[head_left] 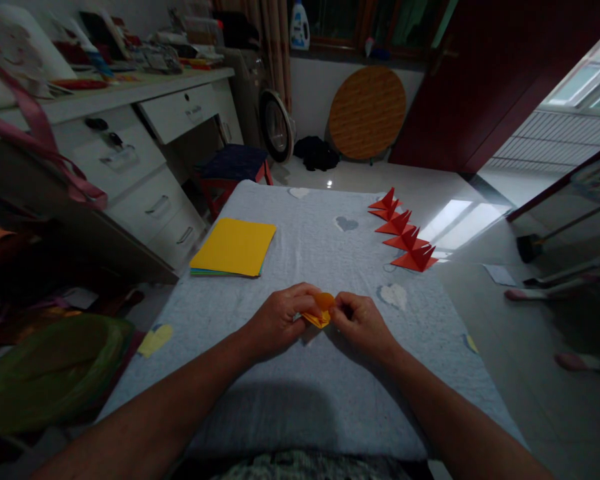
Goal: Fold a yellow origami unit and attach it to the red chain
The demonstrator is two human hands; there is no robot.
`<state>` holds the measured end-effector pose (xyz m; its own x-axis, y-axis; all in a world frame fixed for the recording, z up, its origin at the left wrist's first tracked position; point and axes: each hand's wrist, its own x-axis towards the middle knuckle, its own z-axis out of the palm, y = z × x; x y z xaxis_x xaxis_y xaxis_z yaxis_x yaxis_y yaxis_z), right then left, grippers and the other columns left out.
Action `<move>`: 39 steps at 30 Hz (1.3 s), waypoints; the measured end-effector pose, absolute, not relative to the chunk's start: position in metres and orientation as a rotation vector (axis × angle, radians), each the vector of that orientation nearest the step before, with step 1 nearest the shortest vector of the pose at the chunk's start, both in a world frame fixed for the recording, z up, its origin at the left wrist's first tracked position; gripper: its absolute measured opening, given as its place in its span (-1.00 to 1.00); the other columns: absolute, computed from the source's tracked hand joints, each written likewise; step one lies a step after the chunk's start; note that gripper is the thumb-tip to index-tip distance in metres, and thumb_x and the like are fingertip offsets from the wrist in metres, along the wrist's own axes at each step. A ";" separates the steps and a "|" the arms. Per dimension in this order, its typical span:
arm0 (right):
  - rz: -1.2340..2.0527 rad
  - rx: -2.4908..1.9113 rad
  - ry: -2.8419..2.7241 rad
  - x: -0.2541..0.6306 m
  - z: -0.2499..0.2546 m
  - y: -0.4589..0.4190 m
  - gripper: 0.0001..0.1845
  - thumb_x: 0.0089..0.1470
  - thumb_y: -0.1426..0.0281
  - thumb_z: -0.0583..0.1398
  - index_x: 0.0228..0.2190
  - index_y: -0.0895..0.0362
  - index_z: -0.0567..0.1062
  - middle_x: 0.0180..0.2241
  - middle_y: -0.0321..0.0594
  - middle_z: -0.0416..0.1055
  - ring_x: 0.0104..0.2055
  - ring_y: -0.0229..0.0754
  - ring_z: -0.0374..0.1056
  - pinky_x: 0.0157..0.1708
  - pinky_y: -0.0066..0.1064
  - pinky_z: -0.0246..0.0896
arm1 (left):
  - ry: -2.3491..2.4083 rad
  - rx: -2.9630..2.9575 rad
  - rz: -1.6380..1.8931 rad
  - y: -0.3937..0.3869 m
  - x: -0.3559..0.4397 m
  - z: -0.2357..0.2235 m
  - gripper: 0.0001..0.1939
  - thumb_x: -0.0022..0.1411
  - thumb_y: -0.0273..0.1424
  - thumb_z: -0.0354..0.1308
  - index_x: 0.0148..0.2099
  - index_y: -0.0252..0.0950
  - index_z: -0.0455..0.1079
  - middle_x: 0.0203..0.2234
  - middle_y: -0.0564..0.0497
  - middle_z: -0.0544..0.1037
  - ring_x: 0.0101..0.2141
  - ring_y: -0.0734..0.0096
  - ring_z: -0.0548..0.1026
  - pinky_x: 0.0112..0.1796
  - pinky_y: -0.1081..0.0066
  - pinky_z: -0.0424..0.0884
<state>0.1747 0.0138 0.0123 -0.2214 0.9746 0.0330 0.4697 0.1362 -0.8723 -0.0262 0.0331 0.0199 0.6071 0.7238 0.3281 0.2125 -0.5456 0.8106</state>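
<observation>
Between my hands, just above the cloth-covered table, is a small folded piece of orange-yellow paper (325,302). My left hand (286,313) grips its left side between thumb and fingers. The fingertips of my right hand (359,320) are pinched together on the paper's right edge. The paper's lower part is folded in layers, and a rounded flap stands up at the top. Fingers hide part of it. Further up on the left lies a stack of coloured paper sheets (235,247), yellow on top. On the right, several folded red paper cranes (410,240) stand in a row.
A pale blue cloth (315,247) with heart patterns covers the table. Beyond its far left corner is a dark-topped stool (237,160). A green-lined bin (55,373) stands at the left. White drawers (155,193) and an open washing machine (275,127) are further back.
</observation>
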 end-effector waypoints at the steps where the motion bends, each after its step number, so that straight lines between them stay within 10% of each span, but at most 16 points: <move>1: 1.012 -1.393 -1.780 0.175 0.012 0.014 -0.83 -0.04 0.42 0.08 -0.62 0.12 0.30 -0.66 -0.40 0.15 -0.58 -0.34 0.07 -0.56 -0.48 -0.07 | 0.734 2.069 0.863 0.033 -0.026 0.020 -0.80 0.18 -0.61 0.10 -0.25 -0.26 0.48 -0.14 -0.04 0.54 -0.14 0.37 0.50 -0.11 0.33 0.43; 24: 1.060 -1.119 -1.704 0.179 0.013 0.006 -0.63 -0.04 0.55 0.16 -0.15 0.07 0.33 -0.43 -0.37 0.28 -0.48 -0.33 0.22 -0.50 -0.51 0.17 | 0.977 1.888 0.919 0.035 -0.028 0.023 -0.93 0.21 -0.48 0.21 -0.25 -0.29 0.51 -0.38 0.04 0.54 -0.33 0.40 0.48 -0.24 0.42 0.36; 39: 0.703 -0.966 -1.821 0.173 0.015 0.007 -0.84 0.09 0.56 0.13 -0.33 0.09 0.44 -0.33 -0.23 0.37 -0.40 -0.28 0.30 -0.44 -0.45 0.24 | 0.851 1.811 1.100 0.032 -0.023 0.023 -0.95 0.21 -0.49 0.22 -0.32 -0.28 0.49 -0.37 0.00 0.55 -0.31 0.39 0.50 -0.23 0.41 0.40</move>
